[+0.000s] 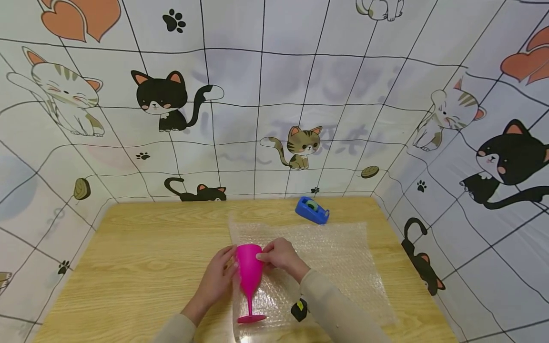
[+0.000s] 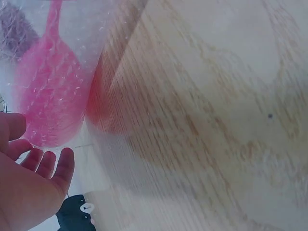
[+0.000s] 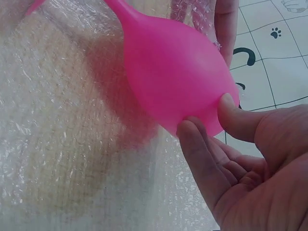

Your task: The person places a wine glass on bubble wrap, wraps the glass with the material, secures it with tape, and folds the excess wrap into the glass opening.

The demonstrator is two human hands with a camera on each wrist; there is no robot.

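A bright pink plastic wine glass (image 1: 249, 271) lies over the left part of a clear bubble wrap sheet (image 1: 339, 257), its bowl toward the far side and its foot toward me. My right hand (image 1: 280, 255) pinches the bowl near the rim between thumb and fingers, as the right wrist view shows up close. At the bowl's left side, my left hand (image 1: 217, 274) holds the left edge of the bubble wrap up against the glass. Through that raised wrap (image 2: 91, 29), the left wrist view shows the pink bowl (image 2: 48, 91) with the left fingers curled by its rim.
A blue tape dispenser (image 1: 312, 210) stands at the back of the wooden table (image 1: 141, 247), just beyond the wrap. Beside the right sleeve sits a small black object (image 1: 299, 309) with a yellow mark. Cat-printed sheets (image 1: 240, 95) surround the table at the back and sides.
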